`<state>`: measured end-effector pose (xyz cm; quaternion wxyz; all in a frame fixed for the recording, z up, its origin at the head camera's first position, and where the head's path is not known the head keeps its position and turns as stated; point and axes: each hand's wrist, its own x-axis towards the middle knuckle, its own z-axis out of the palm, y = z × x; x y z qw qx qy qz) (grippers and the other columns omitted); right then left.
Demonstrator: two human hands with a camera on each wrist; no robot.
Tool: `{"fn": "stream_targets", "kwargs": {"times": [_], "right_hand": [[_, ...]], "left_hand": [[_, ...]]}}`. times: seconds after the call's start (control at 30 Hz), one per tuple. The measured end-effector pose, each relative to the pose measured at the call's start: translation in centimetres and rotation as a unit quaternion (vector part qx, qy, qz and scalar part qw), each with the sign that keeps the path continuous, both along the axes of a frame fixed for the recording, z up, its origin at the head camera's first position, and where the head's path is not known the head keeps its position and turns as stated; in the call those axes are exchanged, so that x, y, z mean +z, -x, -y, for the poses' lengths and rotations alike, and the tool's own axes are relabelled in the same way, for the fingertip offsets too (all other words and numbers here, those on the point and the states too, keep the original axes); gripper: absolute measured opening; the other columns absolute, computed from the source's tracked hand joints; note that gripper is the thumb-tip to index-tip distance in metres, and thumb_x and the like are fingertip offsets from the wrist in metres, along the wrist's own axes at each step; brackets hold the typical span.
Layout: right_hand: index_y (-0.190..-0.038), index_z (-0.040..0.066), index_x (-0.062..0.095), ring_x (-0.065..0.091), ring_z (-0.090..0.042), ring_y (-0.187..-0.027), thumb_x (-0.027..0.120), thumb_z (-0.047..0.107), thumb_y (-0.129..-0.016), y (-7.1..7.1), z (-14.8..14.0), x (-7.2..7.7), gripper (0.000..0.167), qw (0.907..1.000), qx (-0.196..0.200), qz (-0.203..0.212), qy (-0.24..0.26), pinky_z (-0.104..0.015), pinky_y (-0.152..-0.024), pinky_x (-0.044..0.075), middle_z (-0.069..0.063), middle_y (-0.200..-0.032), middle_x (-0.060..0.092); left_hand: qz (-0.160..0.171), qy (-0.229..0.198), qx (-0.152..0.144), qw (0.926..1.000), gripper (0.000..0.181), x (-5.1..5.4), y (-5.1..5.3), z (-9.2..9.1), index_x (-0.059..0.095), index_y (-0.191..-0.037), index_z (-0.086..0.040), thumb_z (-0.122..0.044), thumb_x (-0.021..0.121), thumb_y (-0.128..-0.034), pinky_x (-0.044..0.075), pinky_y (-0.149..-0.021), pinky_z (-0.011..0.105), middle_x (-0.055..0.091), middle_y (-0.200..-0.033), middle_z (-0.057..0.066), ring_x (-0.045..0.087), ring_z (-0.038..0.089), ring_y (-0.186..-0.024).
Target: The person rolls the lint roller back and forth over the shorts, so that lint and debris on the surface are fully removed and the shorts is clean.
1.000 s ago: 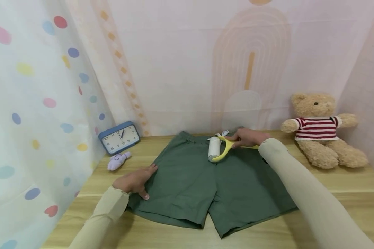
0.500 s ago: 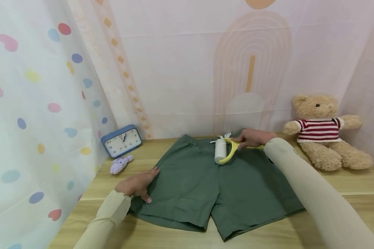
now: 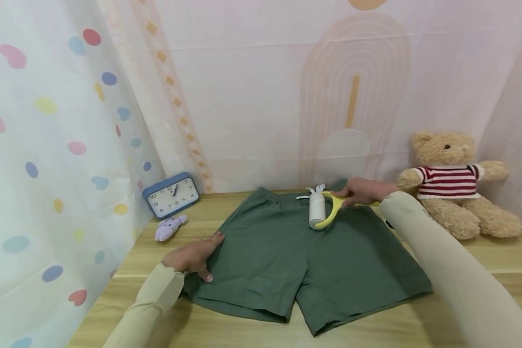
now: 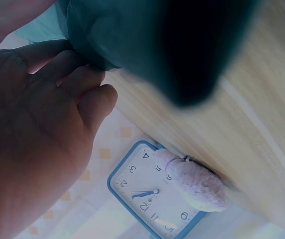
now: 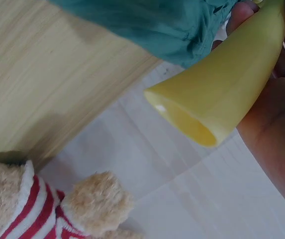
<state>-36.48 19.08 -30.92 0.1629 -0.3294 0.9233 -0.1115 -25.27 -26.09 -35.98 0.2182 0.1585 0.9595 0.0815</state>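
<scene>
Dark green shorts [image 3: 261, 261] lie spread flat on the wooden table, waistband towards the back. My right hand [image 3: 360, 190] grips the yellow handle [image 5: 222, 79] of a lint roller. Its white roll [image 3: 317, 210] lies on the shorts near the waistband, beside the white drawstring [image 3: 303, 197]. Part of the handle is hidden by the fingers. With fingers spread, my left hand [image 3: 193, 258] rests on the left edge of the shorts. In the left wrist view, the left hand's fingers [image 4: 82, 82] touch the green cloth [image 4: 100, 30].
A blue-framed clock [image 3: 171, 195] stands at the back left, with a small lilac plush toy [image 3: 169, 228] in front of it. A teddy bear [image 3: 448, 186] in a striped top sits at the back right. Curtains [image 3: 252, 96] hang behind the wooden table [image 3: 126, 290].
The lint roller in my right hand has moved to the right along the waistband area. My left hand stays on the shorts' left edge. The head view has shifted slightly.
</scene>
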Motion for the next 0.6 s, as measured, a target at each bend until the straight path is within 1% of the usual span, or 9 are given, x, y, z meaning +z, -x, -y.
{"fn": "stream_targets", "kwargs": {"times": [0.1, 0.23, 0.33, 0.4, 0.43, 0.5, 0.53, 0.57, 0.6], "right_hand": [[-0.147, 0.001, 0.046, 0.037, -0.01, -0.06, 0.063, 0.018, -0.099, -0.3, -0.8, 0.2, 0.054, 1.0, -0.006, -0.003, -0.001, -0.023, -0.061, 0.035, -0.005, -0.071, 0.056], [-0.146, -0.001, 0.047, 0.04, -0.011, -0.067, 0.063, 0.018, -0.099, -0.4, -2.0, 0.4, 0.054, 0.9999, -0.008, -0.005, -0.007, -0.023, -0.064, 0.037, -0.008, -0.083, 0.06], [-0.145, -0.002, 0.046, 0.043, -0.009, -0.065, 0.063, 0.016, -0.098, -0.3, -2.7, 0.6, 0.053, 0.9998, -0.012, 0.003, -0.014, -0.022, -0.061, 0.039, -0.004, -0.077, 0.061], [-0.142, -0.003, 0.052, 0.045, -0.008, -0.062, 0.064, 0.016, -0.098, -0.3, -3.2, 0.9, 0.049, 0.9994, -0.024, 0.008, -0.023, -0.021, -0.059, 0.04, -0.001, -0.072, 0.059], [-0.138, -0.002, 0.058, 0.046, -0.008, -0.061, 0.064, 0.015, -0.098, -0.3, -3.5, 1.1, 0.044, 0.9992, -0.03, 0.009, -0.026, -0.021, -0.058, 0.04, 0.0, -0.07, 0.059], [-0.119, -0.002, 0.072, 0.046, -0.006, -0.059, 0.065, 0.016, -0.098, -0.3, -4.0, 1.4, 0.029, 0.9985, -0.043, 0.007, -0.034, -0.021, -0.056, 0.04, 0.003, -0.066, 0.058], [-0.107, -0.002, 0.074, 0.045, -0.006, -0.059, 0.064, 0.016, -0.098, -0.4, -4.2, 1.6, 0.022, 0.998, -0.05, 0.01, -0.036, -0.021, -0.056, 0.039, 0.002, -0.066, 0.059], [-0.094, -0.001, 0.074, 0.044, -0.006, -0.058, 0.064, 0.016, -0.098, -0.4, -4.5, 1.7, 0.02, 0.9978, -0.055, 0.012, -0.037, -0.021, -0.056, 0.037, 0.004, -0.065, 0.055], [-0.085, 0.0, 0.071, 0.042, -0.006, -0.057, 0.064, 0.015, -0.098, -0.5, -4.8, 1.7, 0.022, 0.9976, -0.058, 0.015, -0.035, -0.021, -0.055, 0.036, 0.005, -0.063, 0.054]], "left_hand": [[0.002, 0.001, 0.001, 1.0, 0.109, 0.0, 0.0, 0.0, 0.021, -0.158, 0.004, -0.008, 0.086, -0.0717, 0.028, -0.122, 0.059, 0.014, -0.167, 0.026, 0.022, 0.048, -0.152], [0.001, 0.004, 0.005, 1.0, 0.109, 0.1, 0.1, 0.2, 0.02, -0.158, 0.003, -0.007, 0.086, -0.0723, 0.028, -0.122, 0.059, 0.014, -0.167, 0.026, 0.022, 0.048, -0.152], [0.004, 0.004, 0.004, 1.0, 0.109, 0.2, 0.2, 0.2, 0.019, -0.158, 0.004, -0.006, 0.086, -0.0724, 0.028, -0.122, 0.06, 0.013, -0.167, 0.027, 0.021, 0.048, -0.152], [0.005, 0.002, 0.002, 1.0, 0.109, 0.3, 0.2, 0.3, 0.019, -0.158, 0.004, -0.006, 0.086, -0.0724, 0.027, -0.122, 0.06, 0.012, -0.167, 0.027, 0.02, 0.049, -0.152], [0.005, -0.001, 0.002, 1.0, 0.11, 0.3, 0.2, 0.3, 0.019, -0.158, 0.004, -0.006, 0.086, -0.0724, 0.027, -0.122, 0.06, 0.012, -0.167, 0.027, 0.02, 0.049, -0.152], [0.002, -0.002, 0.002, 1.0, 0.109, 0.4, 0.1, 0.4, 0.019, -0.158, 0.004, -0.007, 0.086, -0.0724, 0.027, -0.122, 0.061, 0.013, -0.167, 0.027, 0.02, 0.049, -0.152], [0.001, -0.003, 0.001, 1.0, 0.11, 0.4, 0.1, 0.5, 0.02, -0.158, 0.004, -0.007, 0.086, -0.0722, 0.027, -0.121, 0.061, 0.013, -0.166, 0.028, 0.02, 0.049, -0.152], [-0.001, -0.003, 0.001, 1.0, 0.11, 0.4, 0.1, 0.5, 0.02, -0.158, 0.004, -0.008, 0.087, -0.0721, 0.027, -0.121, 0.062, 0.013, -0.166, 0.028, 0.02, 0.05, -0.151], [-0.003, -0.004, 0.001, 1.0, 0.11, 0.5, 0.0, 0.5, 0.02, -0.158, 0.003, -0.008, 0.087, -0.0721, 0.028, -0.121, 0.062, 0.013, -0.166, 0.028, 0.021, 0.049, -0.151]]}}
